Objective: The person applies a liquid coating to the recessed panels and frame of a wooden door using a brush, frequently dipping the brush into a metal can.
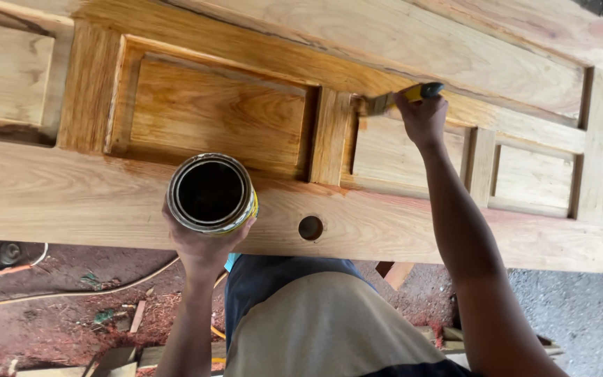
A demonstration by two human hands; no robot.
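The right hand (pixel 423 115) is closed around the yellow handle of a brush (pixel 396 99), bristles pressed to the top left corner of a recessed panel (pixel 403 153) in a wooden door (pixel 420 42) lying flat. The left hand (pixel 204 244) is clamped from below on an open can (pixel 211 192), held over the door's near rail, just left of the round lock hole (pixel 310 227).

The panel to the left (pixel 221 112) and the stile (pixel 329 136) between the two look darker and glossier, so they seem already coated; the panel under the brush is pale except at the corner where the bristles sit. The two small panels (pixel 532 174) farther right look bare.

To do this step well, I judge that the moulded edge should be worked first: push the bristle tips into the groove along the top and left sides so no pale line remains, then lay off along the grain of the flat field. Keep the load light in corners, since finish pools there and can run. Blend each pass back into the wet stile to avoid a lap mark. The can is best kept level and near the brush, so drips fall on uncoated wood or back inside, not on the glossy panel. A loose grip near the ferrule would give better control in the corner than a fist on the handle end.
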